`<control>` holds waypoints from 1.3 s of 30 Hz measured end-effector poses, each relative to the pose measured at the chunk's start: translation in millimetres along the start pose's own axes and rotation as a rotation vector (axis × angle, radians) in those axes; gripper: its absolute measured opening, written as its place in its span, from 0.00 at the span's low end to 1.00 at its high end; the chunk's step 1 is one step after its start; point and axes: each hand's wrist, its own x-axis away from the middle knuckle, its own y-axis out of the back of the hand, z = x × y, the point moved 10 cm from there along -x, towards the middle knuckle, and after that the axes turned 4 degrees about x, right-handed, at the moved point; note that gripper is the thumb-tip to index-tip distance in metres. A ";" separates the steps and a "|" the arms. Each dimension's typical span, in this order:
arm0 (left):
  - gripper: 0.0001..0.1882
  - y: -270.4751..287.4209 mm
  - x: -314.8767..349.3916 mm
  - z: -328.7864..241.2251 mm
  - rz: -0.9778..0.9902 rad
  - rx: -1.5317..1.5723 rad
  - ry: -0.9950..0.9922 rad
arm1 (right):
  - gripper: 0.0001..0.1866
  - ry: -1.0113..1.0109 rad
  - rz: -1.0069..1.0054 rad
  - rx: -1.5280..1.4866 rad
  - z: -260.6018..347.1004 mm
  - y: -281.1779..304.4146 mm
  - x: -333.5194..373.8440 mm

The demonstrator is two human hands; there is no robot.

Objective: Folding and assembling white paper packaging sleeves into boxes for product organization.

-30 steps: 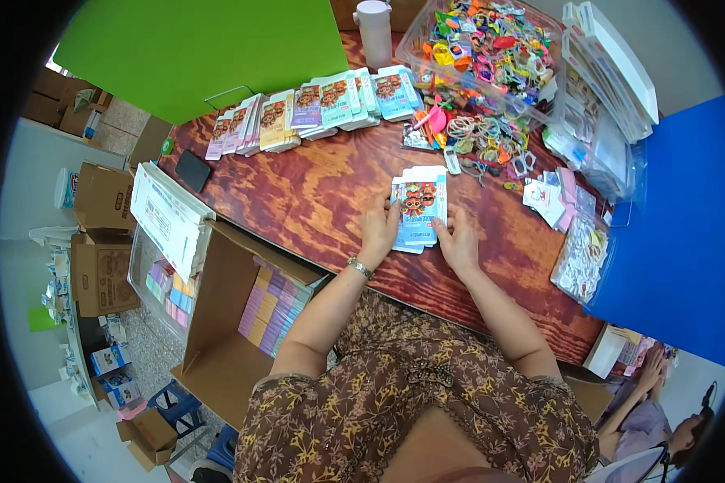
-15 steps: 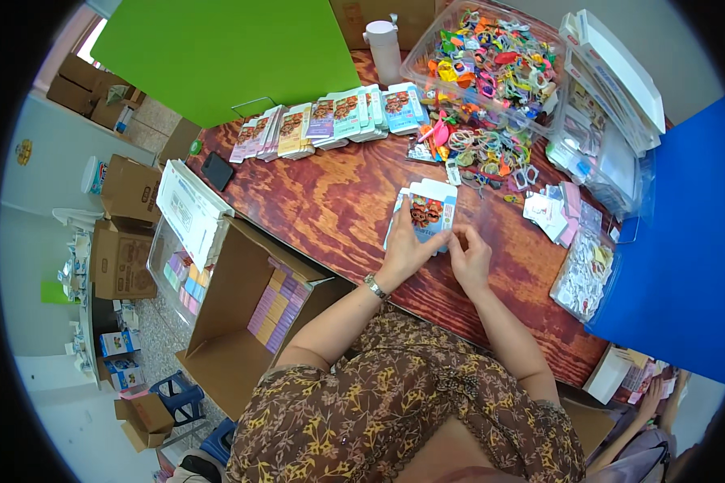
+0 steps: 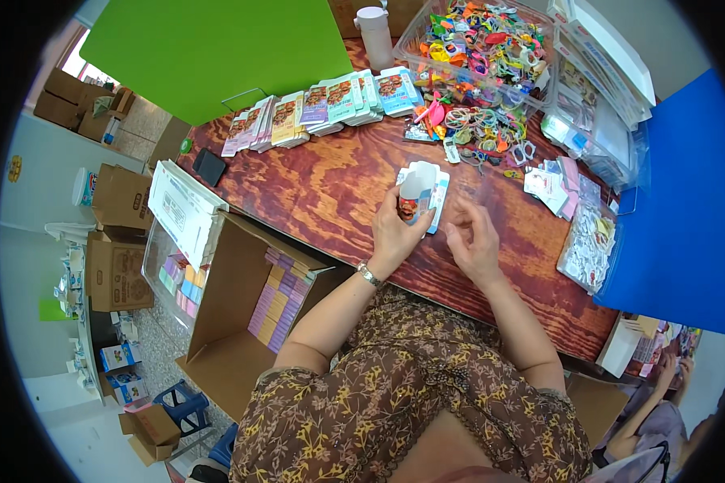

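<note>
A small blue-and-white printed carton [image 3: 416, 190] is gripped at its side by my left hand [image 3: 396, 232], thumb across the near edge and fingers round the far side. Its front panel bows outward and a pale inner surface shows. White flaps stick up at its far end; another flat layer lies behind it, and whether that belongs to the same carton I cannot tell. My right hand [image 3: 474, 240] is just to the right, apart from the carton, fingers loosely curled and slightly blurred, holding nothing that I can see.
Stacked flat cartons [image 3: 330, 105] line the table's far side beside a green board [image 3: 217, 52]. A clear bin [image 3: 491, 60] of colourful trinkets stands far right, with loose trinkets in front. A bag of white packets [image 3: 586, 249] lies near a blue board [image 3: 685, 201]. An open cardboard box [image 3: 225, 298] stands left.
My right hand has come away from the carton, moving slightly right. The carton in my left hand has gone from flat to bowed, with its pale inside showing.
</note>
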 end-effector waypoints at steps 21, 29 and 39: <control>0.27 -3.2 53.3 -87.5 -0.036 -0.226 -0.720 | 0.13 -0.441 0.134 -0.473 -25.1 -3.0 -0.7; 0.38 -7.7 56.7 -88.8 -0.003 -0.208 -0.754 | 0.09 -0.183 0.054 -0.112 17.0 7.4 -4.9; 0.52 -18.3 59.2 -81.1 0.029 -0.297 -0.772 | 0.08 -0.118 0.140 0.063 24.4 8.8 -6.6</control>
